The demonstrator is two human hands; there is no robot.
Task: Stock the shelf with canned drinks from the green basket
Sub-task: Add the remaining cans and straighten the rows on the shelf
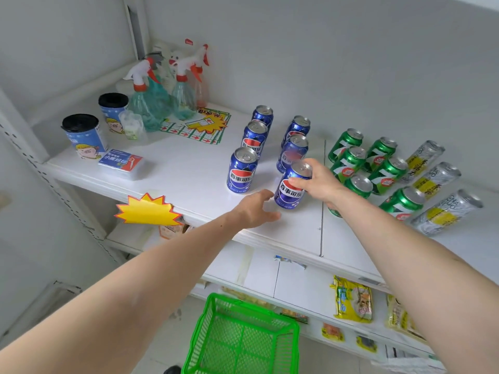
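Two rows of blue cola cans stand on the white shelf [189, 168]. My right hand [318, 182] grips the front can of the right row, a blue cola can [290, 193], by its upper side; the can stands on the shelf. My left hand [255, 210] rests on the shelf just left of that can's base, fingers apart, holding nothing. The front can of the left row [241, 170] stands apart to the left. Several green cans [387, 175] and silver-yellow cans [434, 179] fill the right. The green basket [237, 338] sits below, and no cans show in it.
Spray bottles [151, 98], two blue cups with black lids [83, 136], a small flat pack [120, 161] and a paper sign [199, 125] occupy the shelf's left and back. A yellow starburst tag [147, 210] hangs on the front edge. Snack packets [352, 299] lie on lower shelves.
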